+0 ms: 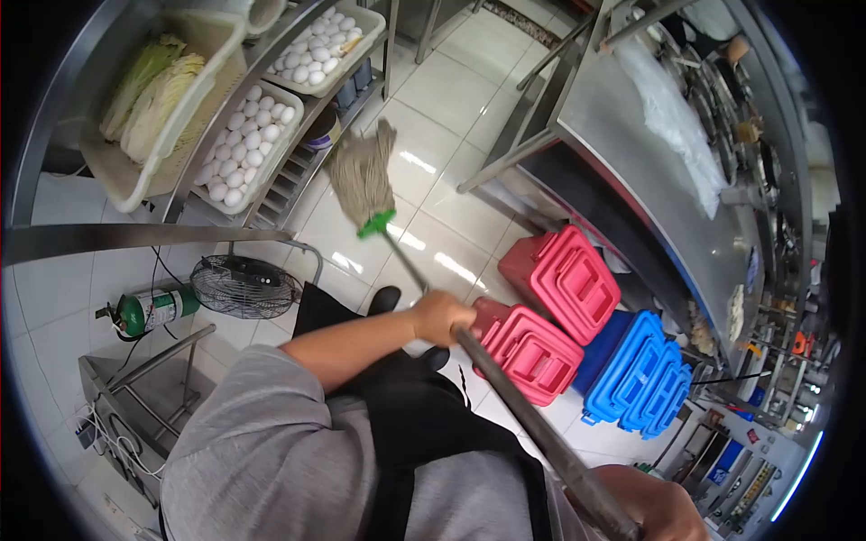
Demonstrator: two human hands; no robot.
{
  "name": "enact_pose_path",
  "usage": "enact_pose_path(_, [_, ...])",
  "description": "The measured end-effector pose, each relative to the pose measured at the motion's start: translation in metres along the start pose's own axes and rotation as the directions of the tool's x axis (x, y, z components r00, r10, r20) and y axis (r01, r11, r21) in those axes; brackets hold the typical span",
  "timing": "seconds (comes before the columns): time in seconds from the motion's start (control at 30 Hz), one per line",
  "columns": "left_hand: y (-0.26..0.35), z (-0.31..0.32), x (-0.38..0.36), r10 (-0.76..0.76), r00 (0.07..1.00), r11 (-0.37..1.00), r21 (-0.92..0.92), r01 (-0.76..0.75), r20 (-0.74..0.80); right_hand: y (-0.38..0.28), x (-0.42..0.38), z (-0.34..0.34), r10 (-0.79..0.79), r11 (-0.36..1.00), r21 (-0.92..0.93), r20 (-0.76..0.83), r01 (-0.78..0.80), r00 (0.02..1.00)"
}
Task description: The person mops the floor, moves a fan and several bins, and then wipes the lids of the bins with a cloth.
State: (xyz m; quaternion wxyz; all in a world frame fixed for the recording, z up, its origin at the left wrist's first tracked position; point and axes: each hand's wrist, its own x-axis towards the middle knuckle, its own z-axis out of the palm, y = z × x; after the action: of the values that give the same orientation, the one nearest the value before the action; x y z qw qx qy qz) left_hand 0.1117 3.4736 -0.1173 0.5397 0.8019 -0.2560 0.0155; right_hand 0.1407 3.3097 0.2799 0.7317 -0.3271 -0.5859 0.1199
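My left hand (442, 317) is closed round the shaft of a string mop, fairly low down. Nearer my body on the right, my right hand (663, 512) is wrapped round the upper end of the same mop handle (541, 424). A green clamp (376, 223) joins the shaft to the mop's grey-beige strands (361, 171). The strands lie spread on the white tiled floor (442, 99), beside a metal shelf rack on the left. The palm sides of both hands are hidden.
Egg crates (287, 135) and a cabbage basket (162, 171) fill the left rack. A fan (244, 287) and green cylinder (153, 311) stand below. Red bins (532, 356) and blue bins (631, 370) line the right, by a steel table (631, 135).
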Motion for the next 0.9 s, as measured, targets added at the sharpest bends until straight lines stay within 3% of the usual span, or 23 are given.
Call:
enact_pose_path(0.03, [0.013, -0.001, -0.008, 0.020, 1.000, 0.999, -0.028, -0.020, 0.003, -0.007, 0.015, 0.005, 0.073, 0.987, 0.131, 0.132, -0.090, 0.989])
enact_pose_path(0.07, [0.014, -0.008, -0.008, 0.063, 0.998, 0.997, -0.041, -0.063, -0.005, -0.005, 0.027, 0.010, 0.077, 0.987, 0.125, 0.161, -0.097, 0.984])
enact_pose_path(0.13, [0.010, -0.021, -0.010, 0.116, 0.993, 0.992, -0.055, -0.117, -0.026, 0.004, 0.041, 0.021, 0.050, 0.999, -0.007, 0.057, -0.049, 0.997])
enact_pose_path(0.17, [0.000, -0.039, -0.005, 0.153, 0.988, 0.987, -0.052, -0.151, 0.035, 0.012, 0.047, 0.026, 0.047, 0.999, -0.009, 0.083, -0.046, 0.995])
enact_pose_path(0.23, [-0.024, -0.066, 0.010, 0.197, 0.976, 0.980, -0.049, -0.194, 0.088, 0.026, 0.049, 0.037, 0.059, 0.986, -0.154, -0.031, -0.064, 0.998])
enact_pose_path(0.3, [-0.060, -0.085, 0.032, 0.175, 0.976, 0.985, -0.019, -0.174, 0.127, 0.035, 0.036, 0.023, 0.308, 0.946, -0.118, 0.027, -0.303, 0.951])
enact_pose_path(0.33, [-0.082, -0.095, 0.047, 0.070, 0.977, 0.996, 0.042, -0.080, 0.200, 0.060, 0.046, 0.041, 0.020, 0.901, -0.418, -0.232, -0.119, 0.973])
enact_pose_path(0.37, [-0.102, -0.105, 0.064, -0.103, 0.959, 0.991, 0.115, 0.075, 0.264, 0.079, 0.034, 0.037, -0.059, 0.855, -0.512, -0.264, -0.088, 0.963])
enact_pose_path(0.4, [-0.123, -0.115, 0.080, -0.083, 0.981, 0.997, 0.019, 0.081, 0.173, 0.096, 0.025, 0.023, -0.171, 0.842, -0.540, -0.234, 0.018, 0.957])
enact_pose_path(0.43, [-0.140, -0.125, 0.096, -0.168, 0.982, 0.985, 0.050, 0.164, 0.092, 0.123, 0.011, 0.012, -0.285, 0.829, -0.552, -0.274, 0.092, 0.919])
enact_pose_path(0.47, [-0.147, -0.136, 0.112, -0.156, 0.984, 0.966, 0.195, 0.170, -0.085, 0.141, 0.000, -0.001, -0.235, 0.804, -0.594, -0.269, 0.031, 0.934])
enact_pose_path(0.57, [-0.172, -0.152, 0.148, -0.226, 0.952, 0.936, 0.225, 0.271, -0.209, 0.173, -0.016, -0.044, 0.127, 0.713, -0.653, -0.237, -0.255, 0.963])
enact_pose_path(0.6, [-0.185, -0.146, 0.160, -0.201, 0.951, 0.978, 0.005, 0.208, -0.236, 0.195, -0.041, -0.063, 0.043, 0.684, -0.689, -0.289, -0.239, 0.956])
enact_pose_path(0.63, [-0.180, -0.150, 0.173, -0.196, 0.951, 0.978, 0.018, 0.206, -0.239, 0.202, -0.041, -0.074, -0.017, 0.729, -0.638, -0.379, -0.247, 0.925])
enact_pose_path(0.7, [-0.156, -0.159, 0.193, -0.070, 0.986, 0.968, 0.231, 0.103, -0.148, 0.189, -0.038, -0.098, 0.033, 0.711, -0.631, -0.411, -0.311, 0.911])
enact_pose_path(0.73, [-0.142, -0.160, 0.201, -0.085, 0.988, 0.958, 0.261, 0.117, -0.131, 0.170, -0.028, -0.111, 0.081, 0.725, -0.608, -0.392, -0.324, 0.916])
enact_pose_path(0.8, [-0.104, -0.158, 0.220, -0.053, 0.992, 0.964, 0.254, 0.082, -0.118, 0.128, 0.002, -0.129, 0.092, 0.691, -0.622, -0.428, -0.367, 0.899])
enact_pose_path(0.87, [-0.069, -0.150, 0.246, -0.006, 0.996, 0.982, 0.187, 0.022, -0.084, 0.084, 0.038, -0.146, 0.078, 0.786, -0.491, -0.523, -0.375, 0.848])
enact_pose_path(0.9, [-0.058, -0.140, 0.261, 0.026, 0.999, 0.993, 0.117, -0.021, -0.042, 0.063, 0.064, -0.158, 0.094, 0.803, -0.501, -0.426, -0.321, 0.900])
